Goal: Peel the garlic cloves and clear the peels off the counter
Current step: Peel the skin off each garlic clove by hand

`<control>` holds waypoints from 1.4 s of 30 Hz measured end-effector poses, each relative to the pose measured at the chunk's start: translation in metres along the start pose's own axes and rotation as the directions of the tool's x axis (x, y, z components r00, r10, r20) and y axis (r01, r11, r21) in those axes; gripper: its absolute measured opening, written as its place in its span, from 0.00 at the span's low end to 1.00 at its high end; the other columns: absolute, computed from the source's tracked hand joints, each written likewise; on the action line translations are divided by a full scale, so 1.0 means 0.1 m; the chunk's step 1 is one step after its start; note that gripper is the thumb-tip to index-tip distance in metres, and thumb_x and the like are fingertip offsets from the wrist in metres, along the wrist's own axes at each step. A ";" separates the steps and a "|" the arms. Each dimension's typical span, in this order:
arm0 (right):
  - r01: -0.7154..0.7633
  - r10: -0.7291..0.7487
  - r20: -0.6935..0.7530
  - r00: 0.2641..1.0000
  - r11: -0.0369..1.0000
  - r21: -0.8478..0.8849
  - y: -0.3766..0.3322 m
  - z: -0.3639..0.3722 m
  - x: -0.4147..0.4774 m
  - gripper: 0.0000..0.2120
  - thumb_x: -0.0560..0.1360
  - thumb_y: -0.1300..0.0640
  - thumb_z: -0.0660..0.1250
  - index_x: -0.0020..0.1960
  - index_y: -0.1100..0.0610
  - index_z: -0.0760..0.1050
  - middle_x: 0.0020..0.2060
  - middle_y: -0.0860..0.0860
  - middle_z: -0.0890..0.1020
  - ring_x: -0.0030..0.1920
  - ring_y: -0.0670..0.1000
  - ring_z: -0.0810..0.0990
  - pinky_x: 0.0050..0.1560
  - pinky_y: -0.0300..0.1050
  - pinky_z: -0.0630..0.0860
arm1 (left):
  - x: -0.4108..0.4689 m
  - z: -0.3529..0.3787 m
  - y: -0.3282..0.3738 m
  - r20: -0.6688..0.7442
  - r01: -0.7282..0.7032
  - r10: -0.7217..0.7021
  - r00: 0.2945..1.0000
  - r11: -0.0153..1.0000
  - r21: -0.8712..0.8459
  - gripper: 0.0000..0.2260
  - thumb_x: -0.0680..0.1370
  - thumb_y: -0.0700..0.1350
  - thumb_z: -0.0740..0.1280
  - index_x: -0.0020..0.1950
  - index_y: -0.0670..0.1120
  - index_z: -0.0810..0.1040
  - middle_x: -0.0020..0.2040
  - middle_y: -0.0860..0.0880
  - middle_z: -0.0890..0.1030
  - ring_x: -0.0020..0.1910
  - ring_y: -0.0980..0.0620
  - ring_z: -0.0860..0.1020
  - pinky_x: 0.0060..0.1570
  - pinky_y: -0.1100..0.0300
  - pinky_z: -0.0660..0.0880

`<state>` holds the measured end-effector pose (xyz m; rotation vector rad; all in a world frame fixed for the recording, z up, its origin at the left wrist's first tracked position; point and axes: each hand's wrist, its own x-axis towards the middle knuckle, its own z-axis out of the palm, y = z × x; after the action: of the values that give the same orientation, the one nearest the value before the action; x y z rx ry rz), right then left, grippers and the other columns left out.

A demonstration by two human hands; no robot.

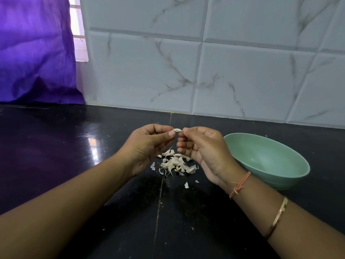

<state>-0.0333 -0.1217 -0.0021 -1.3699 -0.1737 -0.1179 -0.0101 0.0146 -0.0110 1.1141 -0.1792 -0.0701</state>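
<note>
Low in view, slim metal bangle (278, 219) and orange thread band (240, 184) on the right wrist. Beyond them, left hand (147, 146) and right hand (203, 148) close together, fingertips of each pinching one small, pale, curved garlic clove (177, 130), or perhaps only its skin, above the counter (56, 146). Beneath, loose heap of papery white peels (175, 164) on glossy black stone. Just right, smooth round green bowl (280, 165). Behind, veined white tiles (242, 71); creased purple cloth (35, 53) far left.

right arm (302, 240): orange thread band (240, 184), rose-gold bangle (278, 217) | left arm (65, 212): bare
</note>
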 end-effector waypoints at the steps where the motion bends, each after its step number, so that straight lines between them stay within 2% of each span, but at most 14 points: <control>1: -0.011 0.011 0.009 1.000 1.000 0.022 0.00 0.00 0.00 0.07 0.76 0.65 0.63 0.40 0.64 0.76 0.32 0.55 0.77 0.30 0.47 0.77 0.33 0.38 0.78 | 0.00 0.00 -0.01 0.011 -0.010 0.009 1.000 0.999 0.034 0.05 0.67 0.34 0.68 0.42 0.39 0.77 0.37 0.45 0.81 0.36 0.55 0.81 0.39 0.67 0.79; 4: -0.053 0.050 0.036 0.998 0.996 0.071 -0.01 -0.02 0.00 0.07 0.76 0.66 0.63 0.40 0.64 0.75 0.32 0.55 0.76 0.30 0.47 0.76 0.32 0.37 0.78 | -0.01 -0.01 -0.02 0.036 -0.067 0.061 0.997 0.981 0.185 0.09 0.63 0.39 0.71 0.42 0.41 0.79 0.40 0.42 0.80 0.40 0.51 0.77 0.43 0.63 0.77; 9: -0.086 0.082 0.054 0.995 0.994 0.074 0.00 -0.02 0.00 0.06 0.76 0.67 0.61 0.42 0.65 0.74 0.31 0.55 0.76 0.30 0.47 0.75 0.32 0.38 0.78 | -0.02 -0.02 -0.03 0.062 -0.184 0.174 0.983 0.908 0.375 0.07 0.70 0.35 0.71 0.44 0.46 0.81 0.34 0.52 0.83 0.34 0.59 0.76 0.36 0.69 0.74; 12: -0.087 0.084 0.053 0.995 0.994 0.069 0.00 -0.02 0.00 0.07 0.76 0.68 0.61 0.40 0.65 0.74 0.31 0.55 0.75 0.30 0.47 0.75 0.32 0.38 0.78 | -0.03 -0.01 -0.02 0.080 -0.247 0.236 0.968 0.864 0.438 0.07 0.70 0.35 0.71 0.43 0.46 0.82 0.34 0.53 0.83 0.35 0.61 0.77 0.39 0.71 0.74; 18: -0.115 0.111 0.074 0.991 0.992 0.052 0.00 -0.03 0.01 0.07 0.76 0.68 0.59 0.40 0.64 0.73 0.30 0.54 0.74 0.28 0.46 0.73 0.31 0.37 0.76 | -0.04 -0.01 0.00 0.088 -0.284 0.282 0.956 0.801 0.527 0.08 0.69 0.35 0.72 0.40 0.49 0.82 0.34 0.53 0.83 0.36 0.59 0.78 0.41 0.69 0.76; 23: -0.155 0.147 0.089 0.985 0.984 0.092 0.00 -0.04 0.02 0.05 0.76 0.68 0.59 0.45 0.66 0.73 0.30 0.54 0.73 0.28 0.45 0.72 0.29 0.36 0.75 | -0.04 -0.02 0.00 0.101 -0.281 0.268 0.958 0.807 0.520 0.08 0.68 0.35 0.73 0.40 0.48 0.83 0.34 0.52 0.83 0.36 0.58 0.79 0.41 0.68 0.77; 28: -0.161 0.152 0.083 0.985 0.979 0.127 -0.02 -0.02 0.01 0.07 0.76 0.69 0.59 0.40 0.64 0.72 0.29 0.54 0.73 0.28 0.45 0.71 0.28 0.36 0.74 | -0.03 -0.02 0.00 0.088 -0.256 0.244 0.966 0.834 0.490 0.07 0.68 0.36 0.73 0.40 0.48 0.83 0.37 0.49 0.84 0.38 0.54 0.78 0.43 0.64 0.77; 31: -0.163 0.153 0.076 0.985 0.975 0.148 -0.02 -0.02 0.01 0.08 0.75 0.69 0.59 0.39 0.64 0.72 0.29 0.54 0.72 0.28 0.45 0.70 0.27 0.35 0.73 | -0.02 -0.02 -0.01 0.085 -0.242 0.229 0.970 0.856 0.456 0.07 0.68 0.35 0.72 0.40 0.47 0.83 0.36 0.50 0.84 0.38 0.55 0.79 0.43 0.65 0.78; 38: -0.188 0.177 0.068 0.982 0.957 0.220 -0.03 0.02 0.00 0.08 0.74 0.69 0.59 0.37 0.62 0.71 0.28 0.53 0.71 0.27 0.45 0.69 0.26 0.35 0.72 | -0.03 0.01 -0.03 0.080 -0.143 0.124 0.989 0.940 0.309 0.09 0.63 0.41 0.71 0.43 0.45 0.83 0.39 0.47 0.84 0.40 0.53 0.79 0.47 0.63 0.78; 42: -0.173 0.165 0.056 0.985 0.964 0.201 -0.03 0.03 0.01 0.08 0.74 0.68 0.60 0.38 0.62 0.72 0.28 0.52 0.71 0.27 0.44 0.69 0.26 0.34 0.72 | -0.04 0.02 -0.05 0.094 -0.076 0.059 0.994 0.978 0.196 0.10 0.63 0.41 0.69 0.44 0.43 0.82 0.39 0.49 0.84 0.40 0.57 0.80 0.45 0.68 0.78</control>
<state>-0.0335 -0.1196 0.0013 -1.1751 -0.0978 0.0684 -0.0138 0.0112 -0.0152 1.3048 -0.3077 -0.0408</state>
